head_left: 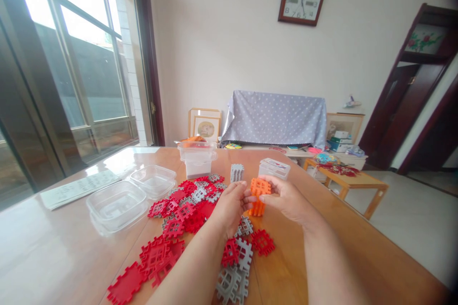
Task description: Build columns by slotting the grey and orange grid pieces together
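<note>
Both hands hold a stack of orange waffle-shaped plastic tiles (pixel 259 195) just above the wooden table (pixel 53 257). My left hand (pixel 231 205) grips its left side, fingers curled. My right hand (pixel 286 196) pinches its upper right edge. Under and left of the hands lies a loose heap of red tiles (pixel 186 209) and grey tiles (pixel 232 281). A short stack of grey tiles (pixel 236 172) stands upright just beyond the hands.
Two shallow clear plastic tubs (pixel 118 205) sit to the left, a deeper clear tub (pixel 197 159) at the table's far edge, a small lidded box (pixel 274 167) to the right. A printed sheet (pixel 77 188) lies far left. A low wooden table (pixel 352 181) stands beyond.
</note>
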Tool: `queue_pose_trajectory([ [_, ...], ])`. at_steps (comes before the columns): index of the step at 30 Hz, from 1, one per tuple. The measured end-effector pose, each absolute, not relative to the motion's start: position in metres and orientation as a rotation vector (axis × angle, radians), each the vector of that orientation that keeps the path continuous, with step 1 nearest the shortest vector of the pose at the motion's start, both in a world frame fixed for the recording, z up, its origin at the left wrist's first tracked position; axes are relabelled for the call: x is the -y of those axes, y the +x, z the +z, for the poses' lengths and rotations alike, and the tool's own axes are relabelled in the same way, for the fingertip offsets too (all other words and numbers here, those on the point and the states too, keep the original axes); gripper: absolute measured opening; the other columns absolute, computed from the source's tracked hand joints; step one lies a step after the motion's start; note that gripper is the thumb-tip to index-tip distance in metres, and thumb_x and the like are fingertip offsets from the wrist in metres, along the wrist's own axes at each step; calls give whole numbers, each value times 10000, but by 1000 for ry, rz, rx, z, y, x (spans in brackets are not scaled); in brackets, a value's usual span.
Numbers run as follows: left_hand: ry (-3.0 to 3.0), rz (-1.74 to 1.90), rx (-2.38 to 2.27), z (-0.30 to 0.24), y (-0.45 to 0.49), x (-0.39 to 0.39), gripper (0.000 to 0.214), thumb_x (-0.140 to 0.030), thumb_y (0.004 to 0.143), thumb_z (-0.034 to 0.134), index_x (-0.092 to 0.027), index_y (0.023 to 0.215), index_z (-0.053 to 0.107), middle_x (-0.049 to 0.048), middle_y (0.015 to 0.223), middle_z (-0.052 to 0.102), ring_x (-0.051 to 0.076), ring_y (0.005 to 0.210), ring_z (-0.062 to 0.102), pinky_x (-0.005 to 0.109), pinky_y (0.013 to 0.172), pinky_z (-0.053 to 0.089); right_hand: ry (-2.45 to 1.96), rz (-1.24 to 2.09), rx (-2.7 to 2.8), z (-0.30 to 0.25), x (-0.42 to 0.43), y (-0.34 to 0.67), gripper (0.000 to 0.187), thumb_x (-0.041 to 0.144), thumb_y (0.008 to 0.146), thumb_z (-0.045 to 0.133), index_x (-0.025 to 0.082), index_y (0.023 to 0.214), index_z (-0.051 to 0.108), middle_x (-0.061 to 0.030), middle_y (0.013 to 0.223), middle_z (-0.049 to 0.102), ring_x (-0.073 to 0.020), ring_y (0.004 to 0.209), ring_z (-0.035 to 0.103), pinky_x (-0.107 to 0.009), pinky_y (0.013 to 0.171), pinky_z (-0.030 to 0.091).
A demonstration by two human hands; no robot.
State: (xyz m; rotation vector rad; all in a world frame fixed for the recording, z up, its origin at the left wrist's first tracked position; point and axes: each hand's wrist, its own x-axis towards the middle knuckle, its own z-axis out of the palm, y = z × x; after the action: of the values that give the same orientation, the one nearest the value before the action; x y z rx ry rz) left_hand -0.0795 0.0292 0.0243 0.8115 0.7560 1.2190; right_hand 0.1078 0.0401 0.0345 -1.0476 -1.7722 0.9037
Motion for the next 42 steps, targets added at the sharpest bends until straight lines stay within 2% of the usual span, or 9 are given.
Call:
queue_pose_trajectory([
  [2, 980, 1270, -830, 22, -84, -33, 315, -296, 809, 720, -196, 1095, 635, 67, 1021, 698, 154, 863, 661, 244, 719, 472, -1056, 920, 1747, 32, -44, 111, 557, 265, 812, 728, 216, 1351, 597, -79, 1291, 695, -284, 1173, 654, -433, 1032, 514],
  [4, 1148, 1247, -796, 19, -87, -37, 436, -196, 773, 719, -209, 1196, 619, 71, 1141, 683, 164, 949, 644, 251, 765, 472, -1048, 970, 1729, 29, -46, 113, 565, 264, 808, 739, 217, 1353, 597, -82, 1309, 688, -294, 1198, 642, -452, 1057, 498],
  [6, 1249, 1192, -685, 14, -90, -41, 550, -154, 751, 722, -214, 1280, 583, 72, 1152, 680, 176, 976, 636, 278, 826, 482, -1020, 1043, 1715, 27, -48, 114, 592, 270, 801, 756, 224, 1367, 589, -82, 1346, 669, -304, 1231, 625, -468, 1077, 485],
  [12, 1379, 1156, -588, 4, -90, -50, 541, -263, 796, 770, -170, 1298, 590, 85, 1087, 686, 200, 1001, 635, 340, 920, 493, -999, 1121, 1701, 24, -51, 117, 626, 270, 794, 772, 229, 1384, 567, -93, 1382, 638, -300, 1233, 621, -468, 1078, 484],
  [15, 1407, 1172, -617, 1, -88, -54, 565, -324, 782, 803, -146, 1280, 606, 87, 1055, 694, 202, 993, 637, 342, 918, 499, -997, 1130, 1669, 22, -52, 118, 671, 257, 779, 782, 235, 1398, 523, -94, 1325, 665, -284, 1172, 654, -465, 1049, 501],
  [18, 1405, 1197, -639, -4, -83, -60, 606, -362, 749, 830, -140, 1271, 619, 87, 1028, 705, 199, 958, 647, 341, 902, 510, -987, 1112, 1638, 21, -53, 118, 626, 247, 782, 774, 229, 1359, 531, -95, 1308, 670, -277, 1214, 633, -458, 1073, 481],
  [27, 1666, 1308, -901, -15, -81, -72, 529, -290, 805, 737, -141, 1302, 636, 102, 1076, 706, 204, 978, 650, 343, 914, 521, -1056, 1045, 1548, 24, -54, 118, 543, 252, 800, 743, 199, 1323, 605, -122, 1441, 601, -282, 1355, 546, -455, 1160, 416],
  [35, 1932, 1283, -1022, -8, -83, -64, 464, -261, 841, 685, -178, 1297, 655, 101, 1174, 711, 216, 1025, 651, 355, 930, 512, -1104, 1014, 1520, 28, -52, 117, 423, 258, 812, 698, 165, 1224, 670, -139, 1357, 666, -282, 1289, 609, -459, 1155, 430],
  [42, 2111, 1267, -1188, -6, -88, -60, 407, -316, 845, 696, -231, 1243, 706, 73, 1239, 714, 281, 1196, 570, 448, 1087, 388, -1134, 1009, 1508, 27, -52, 115, 452, 240, 782, 716, 162, 1226, 678, -149, 1365, 659, -297, 1315, 587, -457, 1143, 439],
])
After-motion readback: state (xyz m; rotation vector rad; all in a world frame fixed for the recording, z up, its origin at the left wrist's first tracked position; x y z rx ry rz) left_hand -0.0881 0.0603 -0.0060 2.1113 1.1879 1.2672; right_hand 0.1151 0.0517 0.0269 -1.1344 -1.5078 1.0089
